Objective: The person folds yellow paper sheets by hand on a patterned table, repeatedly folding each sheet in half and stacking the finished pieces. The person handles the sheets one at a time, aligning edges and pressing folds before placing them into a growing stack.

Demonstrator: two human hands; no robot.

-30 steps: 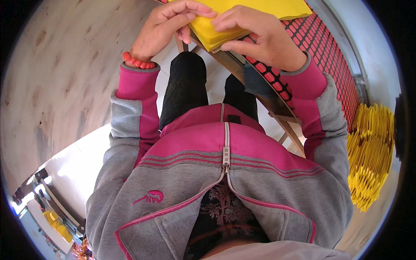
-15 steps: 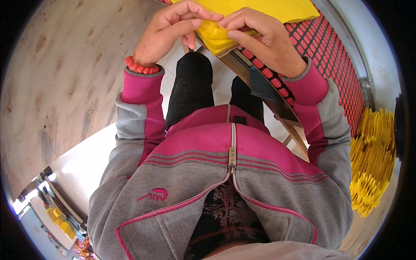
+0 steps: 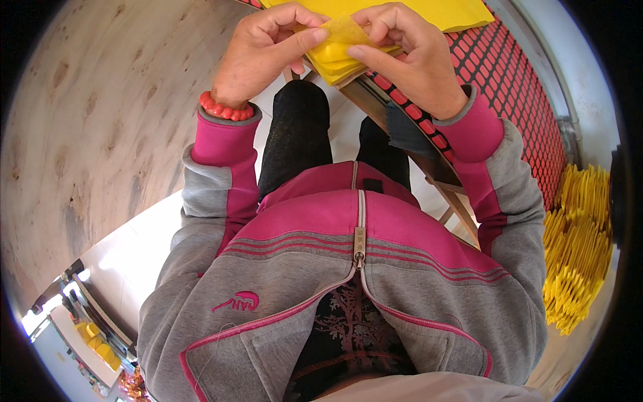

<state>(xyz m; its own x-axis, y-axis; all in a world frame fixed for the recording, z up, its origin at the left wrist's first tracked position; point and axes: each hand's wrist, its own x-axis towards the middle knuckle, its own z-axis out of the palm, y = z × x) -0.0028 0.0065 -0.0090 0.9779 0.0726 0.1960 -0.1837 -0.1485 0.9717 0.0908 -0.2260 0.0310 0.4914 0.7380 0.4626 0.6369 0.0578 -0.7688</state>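
At the top of the view, a thin yellow paper sheet (image 3: 347,31) is raised between my two hands, its pointed corner see-through. My left hand (image 3: 262,52), with a red bead bracelet (image 3: 226,108) at its wrist, pinches the sheet's left edge between thumb and fingers. On the other side, my right hand (image 3: 418,59) is closed on the right part of the paper, thumb on top and fingers curled. Beneath lies a stack of yellow paper (image 3: 333,72) at the table's edge. Larger yellow sheets (image 3: 442,13) lie just beyond my hands.
A red-and-black patterned cloth (image 3: 512,100) covers the table on the right. Tall piles of folded yellow paper (image 3: 579,248) stand at the far right. To the left is a pale wooden board surface (image 3: 100,134). My knees (image 3: 295,127) are below the table edge.
My hands have moved slightly apart. A corner of the yellow sheet now stands up between them, where before the fingertips met over folded paper.
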